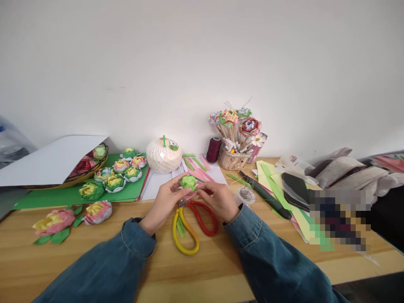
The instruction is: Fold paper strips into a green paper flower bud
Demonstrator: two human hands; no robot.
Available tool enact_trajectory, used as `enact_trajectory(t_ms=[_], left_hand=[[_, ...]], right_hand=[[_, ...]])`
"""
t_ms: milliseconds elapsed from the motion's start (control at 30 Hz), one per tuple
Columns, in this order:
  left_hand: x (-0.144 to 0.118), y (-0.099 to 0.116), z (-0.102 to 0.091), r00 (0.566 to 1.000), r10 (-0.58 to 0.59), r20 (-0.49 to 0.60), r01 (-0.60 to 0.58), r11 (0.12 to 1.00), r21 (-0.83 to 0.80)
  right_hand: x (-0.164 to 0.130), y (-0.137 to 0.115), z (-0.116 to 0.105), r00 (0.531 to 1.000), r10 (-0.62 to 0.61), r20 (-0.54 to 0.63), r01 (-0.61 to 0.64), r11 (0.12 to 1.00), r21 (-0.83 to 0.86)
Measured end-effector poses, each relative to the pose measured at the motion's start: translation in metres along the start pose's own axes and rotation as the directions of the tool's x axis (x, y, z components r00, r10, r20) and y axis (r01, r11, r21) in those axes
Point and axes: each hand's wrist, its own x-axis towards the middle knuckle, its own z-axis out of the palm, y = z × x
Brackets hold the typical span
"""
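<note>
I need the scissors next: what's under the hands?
The scissors: yellow and red handles show on the table; the blades are hidden under the left hand, right hand and green paper piece.

A home craft corner: a wooden worktop [94,252] against a plain wall, strewn with paper flowers [113,182], scissors [192,223], a thread spool [213,150].

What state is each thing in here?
Left hand: pinching the green paper piece.
Right hand: pinching the same piece.
Scissors: lying on the table, unheld.
Thread spool: upright.
Basket: upright, holding paper flowers on sticks.
</note>
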Motion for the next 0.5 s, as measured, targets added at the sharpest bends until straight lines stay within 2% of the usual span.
enact_trajectory(t_ms=[133,300,500], left_hand=[[0.0006,0.001,-0.0006,1.0,-0.014,-0.002,0.014,1.0,0.014],[0.0023,0.0022,-0.0017,0.998,-0.03,0.049,0.028,0.999,0.032],[0.0022,0.0057,-0.001,0.995,-0.07,0.067,0.062,0.992,0.105]], right_hand=[[-0.0006,0.0003,-0.0006,0.998,0.048,0.046,-0.055,0.986,0.159],[0.0005,0.0003,-0.0011,0.976,0.13,0.176,-0.196,0.881,0.431],[0.0023,0.0008,0.0001,0.952,0.234,0.198,-0.298,0.856,0.423]])
